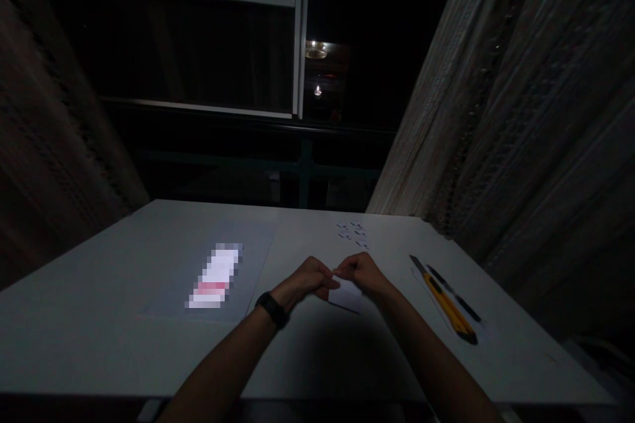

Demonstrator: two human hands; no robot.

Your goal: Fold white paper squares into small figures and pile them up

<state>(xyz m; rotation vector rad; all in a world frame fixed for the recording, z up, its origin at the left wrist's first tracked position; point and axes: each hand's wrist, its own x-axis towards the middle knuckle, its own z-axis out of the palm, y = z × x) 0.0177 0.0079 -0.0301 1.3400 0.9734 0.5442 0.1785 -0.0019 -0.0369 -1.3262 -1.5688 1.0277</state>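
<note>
Across the lower half of the head view: one broad, plain white tabletop (99,357), dimly lit, its far edge near the window, a dark shadow lying beneath the forearms.

Centre: one small, flat white paper piece (344,296) with a thin dark lower edge, located between the two hands, over the middle of the tabletop. Left hand (316,276), with a black wristband (272,310): fingers pinching the paper at its left side. Right hand (363,271), bare-wristed: fingers bent, gripping the paper at its upper edge, fingertips close to those of the left.

Beyond the hands: a group of small white pieces with dark marks (353,232), laid near together; detail too small to read.

Right side: one yellow-and-black utility knife (444,304), blade end pointing away; just beside it, one slender black pen-like tool (454,292).

Left side: one pale, thin rectangular sheet (255,258), bearing a bright oblong with a pink band (215,277), pixelated.

Room: white window frame (299,33) against darkness; two glowing lamps (316,49) in the pane; patterned, light-toned fabric curtains (436,92) on both sides.
</note>
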